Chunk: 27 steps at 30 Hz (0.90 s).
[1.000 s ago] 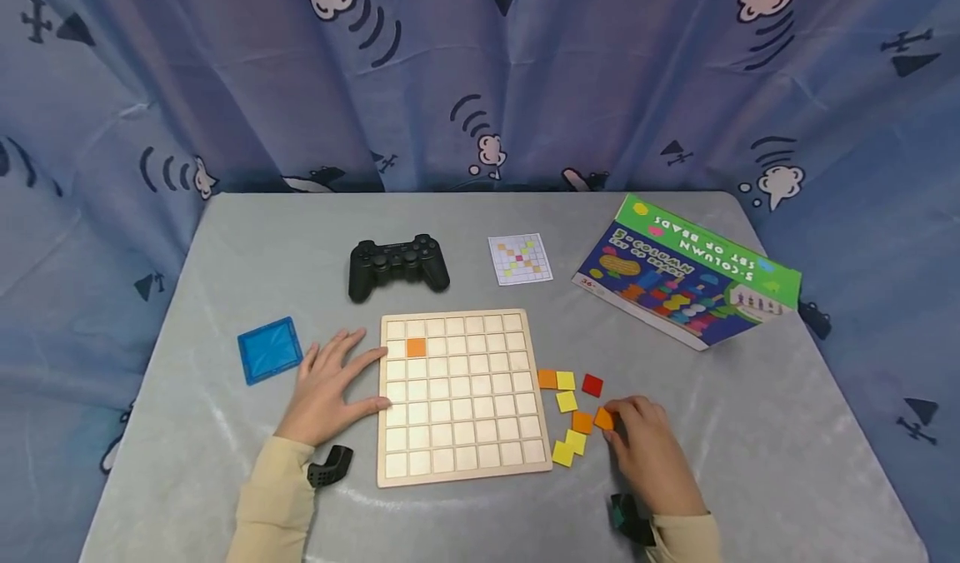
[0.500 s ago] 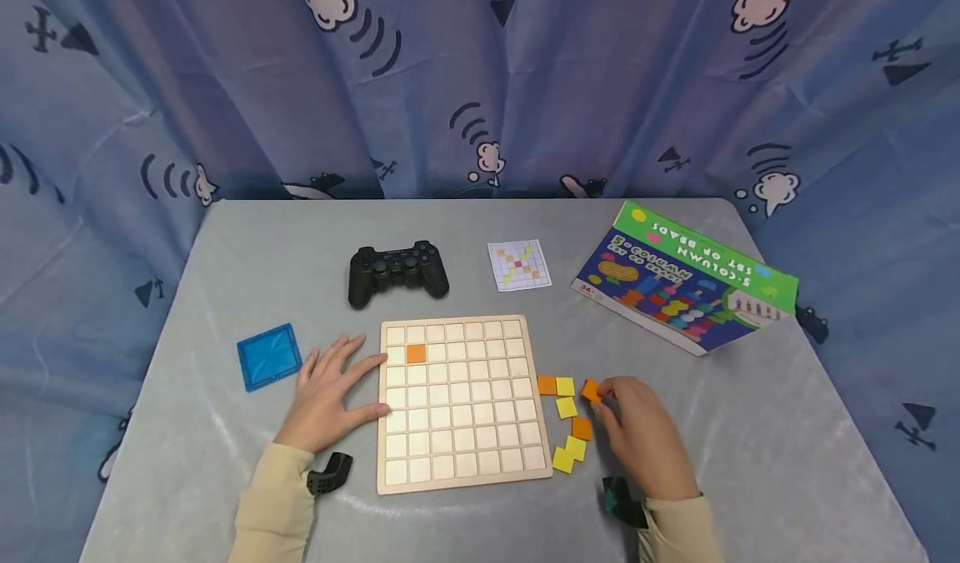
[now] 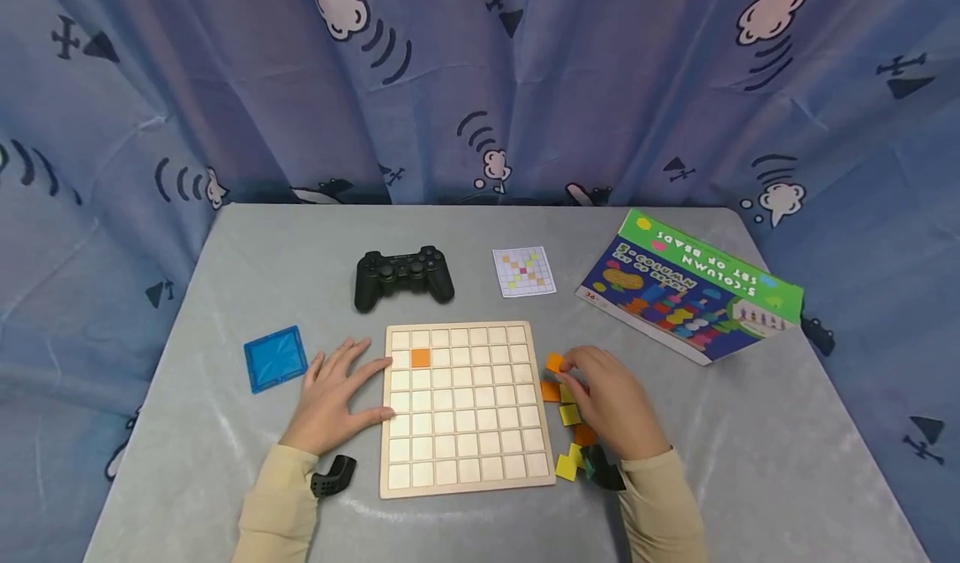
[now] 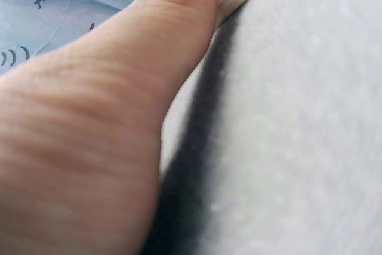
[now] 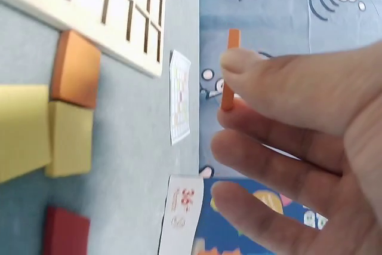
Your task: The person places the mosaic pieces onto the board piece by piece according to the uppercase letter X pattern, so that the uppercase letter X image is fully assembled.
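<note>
My right hand (image 3: 611,401) pinches an orange square tile (image 3: 554,363) between thumb and finger. In the right wrist view this orange tile (image 5: 230,70) is held edge-on above the table. At the left edge of the wooden grid board (image 3: 468,490), my left hand (image 3: 327,405) touches the frame with thumb and index finger, its fingers spread. One orange tile (image 3: 421,358) lies in a cell in the board's second row. Right of the board lie loose yellow tiles (image 3: 566,468) and orange tiles (image 3: 550,391), partly covered by my right hand. A red tile (image 5: 65,231) shows in the right wrist view.
Behind the board are a black game controller (image 3: 403,276) and a card with a coloured grid pattern (image 3: 523,271). A blue tray (image 3: 275,359) lies beyond my left hand. At the back right stands a printed box (image 3: 690,288). A patterned curtain (image 3: 480,80) hangs behind the table.
My right hand has carried the orange tile from the right of the loose tiles, over the red one, leftward and away toward the board's right edge. The left hand keeps its place on the board.
</note>
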Each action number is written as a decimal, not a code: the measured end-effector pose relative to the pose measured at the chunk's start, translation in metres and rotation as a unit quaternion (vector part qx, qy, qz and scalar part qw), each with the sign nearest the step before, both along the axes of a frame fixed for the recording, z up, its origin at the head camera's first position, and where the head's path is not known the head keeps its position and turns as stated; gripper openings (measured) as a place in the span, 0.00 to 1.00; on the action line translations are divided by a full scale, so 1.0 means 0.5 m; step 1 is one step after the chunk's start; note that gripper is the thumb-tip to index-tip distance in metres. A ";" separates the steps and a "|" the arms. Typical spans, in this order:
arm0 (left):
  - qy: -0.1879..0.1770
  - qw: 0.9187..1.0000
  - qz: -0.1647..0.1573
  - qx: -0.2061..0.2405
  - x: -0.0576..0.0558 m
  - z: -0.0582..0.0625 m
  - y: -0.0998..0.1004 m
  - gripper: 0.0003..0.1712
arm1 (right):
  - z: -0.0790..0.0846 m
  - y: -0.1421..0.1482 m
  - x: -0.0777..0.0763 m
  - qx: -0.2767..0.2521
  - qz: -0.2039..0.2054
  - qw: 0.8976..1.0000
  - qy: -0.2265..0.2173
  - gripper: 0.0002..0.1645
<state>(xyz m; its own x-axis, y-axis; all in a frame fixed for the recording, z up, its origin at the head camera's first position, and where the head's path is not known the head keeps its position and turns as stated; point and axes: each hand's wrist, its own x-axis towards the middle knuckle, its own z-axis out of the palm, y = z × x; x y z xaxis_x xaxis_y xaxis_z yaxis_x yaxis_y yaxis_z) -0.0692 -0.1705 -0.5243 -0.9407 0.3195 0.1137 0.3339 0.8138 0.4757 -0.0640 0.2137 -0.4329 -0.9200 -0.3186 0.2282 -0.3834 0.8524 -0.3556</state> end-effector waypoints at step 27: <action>0.001 1.000 -0.004 -0.001 -0.001 0.003 0.001 0.44 | -0.055 -0.072 -0.100 0.024 0.067 0.997 -0.041 0.06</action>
<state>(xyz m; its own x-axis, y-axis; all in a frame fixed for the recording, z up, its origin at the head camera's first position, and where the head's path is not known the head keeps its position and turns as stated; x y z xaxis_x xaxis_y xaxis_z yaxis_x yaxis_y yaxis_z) -0.0695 -0.1698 -0.5230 -0.9381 0.3269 0.1143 0.3407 0.8118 0.4742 -0.1141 0.1775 -0.4605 -0.8833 -0.4489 0.1354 -0.4664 0.8118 -0.3515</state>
